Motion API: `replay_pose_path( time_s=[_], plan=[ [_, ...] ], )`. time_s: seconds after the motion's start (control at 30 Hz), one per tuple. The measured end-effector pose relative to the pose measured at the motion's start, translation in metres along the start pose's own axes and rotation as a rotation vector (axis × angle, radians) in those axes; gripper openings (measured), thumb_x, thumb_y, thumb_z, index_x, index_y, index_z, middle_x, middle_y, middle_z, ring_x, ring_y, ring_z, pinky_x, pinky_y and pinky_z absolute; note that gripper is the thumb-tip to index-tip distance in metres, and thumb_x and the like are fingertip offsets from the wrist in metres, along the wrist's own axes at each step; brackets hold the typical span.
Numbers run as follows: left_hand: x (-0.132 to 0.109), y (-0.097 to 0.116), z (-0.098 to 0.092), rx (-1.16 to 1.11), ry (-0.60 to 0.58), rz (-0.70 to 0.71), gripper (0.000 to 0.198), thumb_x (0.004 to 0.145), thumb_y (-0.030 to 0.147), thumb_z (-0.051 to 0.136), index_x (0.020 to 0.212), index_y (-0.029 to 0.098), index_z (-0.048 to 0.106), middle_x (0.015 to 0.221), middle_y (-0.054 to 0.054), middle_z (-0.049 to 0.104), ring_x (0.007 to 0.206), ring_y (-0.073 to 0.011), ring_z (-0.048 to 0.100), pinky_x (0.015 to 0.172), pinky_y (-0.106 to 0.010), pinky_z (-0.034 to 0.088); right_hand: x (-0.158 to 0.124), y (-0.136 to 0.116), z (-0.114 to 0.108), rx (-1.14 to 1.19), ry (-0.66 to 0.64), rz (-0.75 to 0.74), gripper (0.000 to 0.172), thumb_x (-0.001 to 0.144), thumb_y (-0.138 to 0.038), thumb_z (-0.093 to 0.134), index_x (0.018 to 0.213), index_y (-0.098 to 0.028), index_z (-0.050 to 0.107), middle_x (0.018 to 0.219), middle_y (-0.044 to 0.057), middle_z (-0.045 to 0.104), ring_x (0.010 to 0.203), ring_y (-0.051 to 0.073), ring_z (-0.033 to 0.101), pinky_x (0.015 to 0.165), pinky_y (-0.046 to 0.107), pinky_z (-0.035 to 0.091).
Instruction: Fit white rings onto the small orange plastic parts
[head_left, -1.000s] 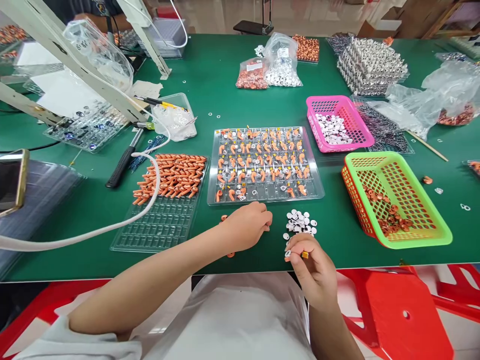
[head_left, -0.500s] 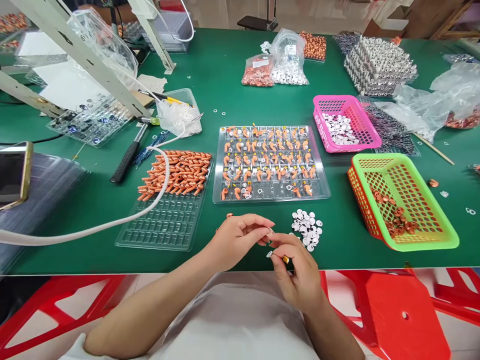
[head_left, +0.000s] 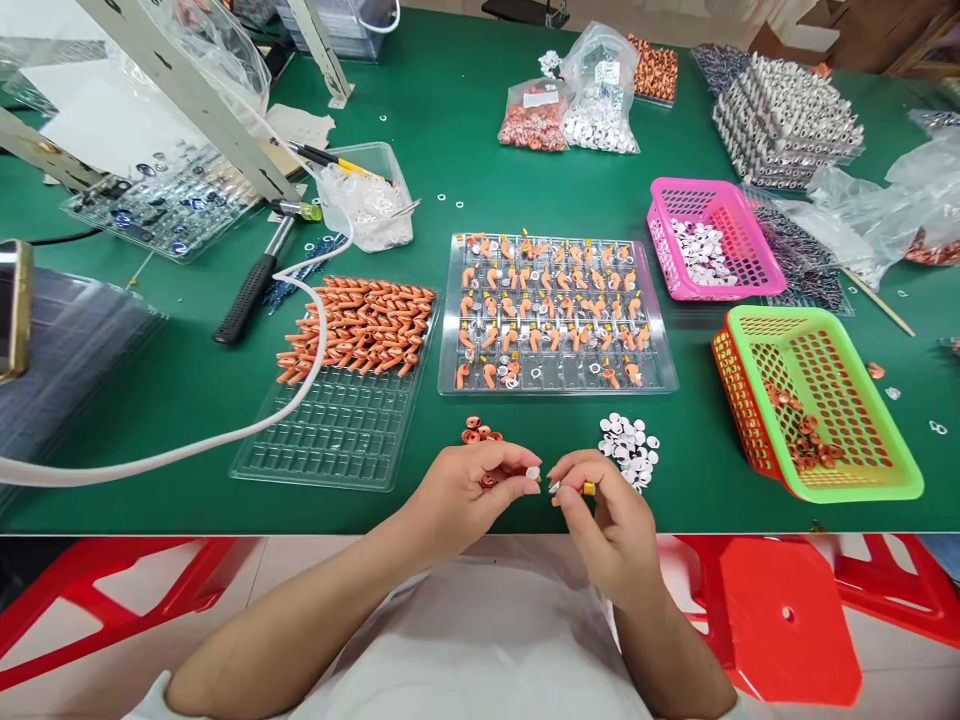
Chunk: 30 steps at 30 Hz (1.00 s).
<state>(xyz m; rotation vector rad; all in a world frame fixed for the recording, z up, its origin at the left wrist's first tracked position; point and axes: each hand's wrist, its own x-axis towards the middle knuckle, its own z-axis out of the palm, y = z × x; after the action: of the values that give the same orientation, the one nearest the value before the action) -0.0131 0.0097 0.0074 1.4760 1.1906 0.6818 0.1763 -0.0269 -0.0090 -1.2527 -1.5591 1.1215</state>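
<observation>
My left hand (head_left: 471, 496) pinches a small white disc (head_left: 532, 472) at its fingertips, with an orange ring tucked against the fingers. My right hand (head_left: 604, 522) is closed on a small yellow-tipped piece (head_left: 589, 489) and faces the left hand, fingertips almost touching, just above the table's near edge. A pile of white discs (head_left: 628, 447) lies right of the hands. A few orange rings (head_left: 477, 432) lie just beyond the left hand. Behind them sits a clear compartment tray (head_left: 556, 376) holding several orange curved parts.
A second clear tray (head_left: 335, 440) with a heap of orange parts lies to the left, a white cable (head_left: 225, 437) across it. A green basket (head_left: 817, 410) and pink basket (head_left: 714, 237) stand right. Bags of parts, a hammer (head_left: 251, 285) and a phone (head_left: 11, 310) lie around.
My left hand lifted off the table and met my right hand near the table edge. My right hand moved left from the disc pile. The orange rings near the left hand became visible.
</observation>
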Motion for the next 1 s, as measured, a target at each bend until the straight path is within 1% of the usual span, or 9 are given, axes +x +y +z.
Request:
replay_pose_path(
  time_s=[0.07,0.13,0.23,0.33,0.47,0.6,0.77,0.9,1.0],
  plan=[
    [-0.002,-0.003,-0.001,0.089,0.028,0.061,0.010,0.085,0.023,0.066,0.091,0.019,0.073,0.080,-0.001,0.078,0.067,-0.0142,0.069,0.065,-0.023,0.052,0.004,-0.004,0.001,-0.021,0.025,0.051,0.011,0.097,-0.019,0.048,0.088,-0.023,0.053,0.089,0.003,0.058,0.081,0.017,0.057,0.071,0.031,0.046],
    [-0.003,-0.006,-0.001,0.144,0.039,0.119,0.009,0.087,0.023,0.066,0.091,0.021,0.074,0.080,0.000,0.078,0.067,-0.0137,0.069,0.066,-0.023,0.052,0.008,-0.007,0.004,-0.058,0.010,0.078,0.012,0.096,-0.020,0.048,0.086,-0.023,0.052,0.084,0.002,0.056,0.076,0.016,0.054,0.068,0.030,0.043],
    [-0.002,-0.008,-0.001,0.200,0.052,0.194,0.010,0.089,0.023,0.064,0.093,0.022,0.074,0.080,0.001,0.078,0.068,-0.0131,0.069,0.068,-0.022,0.052,0.014,-0.011,0.007,-0.100,-0.022,0.079,0.013,0.095,-0.019,0.049,0.083,-0.023,0.051,0.081,0.001,0.056,0.073,0.015,0.052,0.065,0.028,0.041],
    [-0.002,-0.008,-0.002,0.260,0.062,0.236,0.013,0.092,0.024,0.061,0.093,0.022,0.073,0.082,0.001,0.078,0.070,-0.0133,0.070,0.070,-0.022,0.053,0.017,-0.013,0.008,-0.135,-0.044,0.082,0.013,0.094,-0.018,0.049,0.082,-0.022,0.050,0.079,-0.001,0.055,0.071,0.013,0.052,0.063,0.026,0.041],
    [-0.001,-0.007,-0.003,0.298,0.046,0.286,0.015,0.094,0.022,0.058,0.095,0.022,0.072,0.083,0.001,0.078,0.071,-0.0125,0.070,0.073,-0.021,0.053,0.019,-0.015,0.007,-0.173,-0.071,0.103,0.013,0.093,-0.017,0.051,0.081,-0.022,0.051,0.077,-0.001,0.056,0.067,0.013,0.052,0.060,0.025,0.040],
    [-0.002,-0.009,-0.003,0.310,0.032,0.319,0.014,0.094,0.020,0.058,0.097,0.022,0.071,0.081,0.002,0.078,0.072,-0.0116,0.069,0.073,-0.020,0.053,0.020,-0.016,0.005,-0.172,-0.087,0.089,0.014,0.092,-0.016,0.051,0.080,-0.022,0.051,0.076,-0.001,0.056,0.067,0.012,0.053,0.060,0.025,0.041],
    [-0.002,-0.013,-0.004,0.338,0.005,0.323,0.015,0.095,0.022,0.057,0.099,0.023,0.071,0.080,0.001,0.077,0.072,-0.0127,0.070,0.072,-0.022,0.053,0.021,-0.014,0.004,-0.176,-0.105,0.072,0.012,0.092,-0.016,0.051,0.081,-0.022,0.051,0.077,-0.001,0.057,0.068,0.013,0.053,0.061,0.026,0.042],
    [-0.003,-0.014,-0.003,0.325,0.020,0.372,0.015,0.095,0.020,0.057,0.099,0.021,0.071,0.081,0.000,0.077,0.073,-0.0128,0.070,0.071,-0.022,0.053,0.020,-0.013,0.005,-0.182,-0.120,0.074,0.011,0.092,-0.017,0.051,0.082,-0.022,0.052,0.077,-0.001,0.057,0.068,0.013,0.053,0.061,0.026,0.042],
    [-0.005,-0.014,0.000,0.309,0.042,0.367,0.017,0.095,0.019,0.055,0.098,0.021,0.071,0.084,-0.002,0.078,0.076,-0.0142,0.071,0.075,-0.024,0.055,0.021,-0.013,0.004,-0.184,-0.125,0.091,0.011,0.092,-0.018,0.051,0.082,-0.022,0.052,0.077,-0.001,0.057,0.068,0.013,0.053,0.061,0.026,0.043]
  ],
)
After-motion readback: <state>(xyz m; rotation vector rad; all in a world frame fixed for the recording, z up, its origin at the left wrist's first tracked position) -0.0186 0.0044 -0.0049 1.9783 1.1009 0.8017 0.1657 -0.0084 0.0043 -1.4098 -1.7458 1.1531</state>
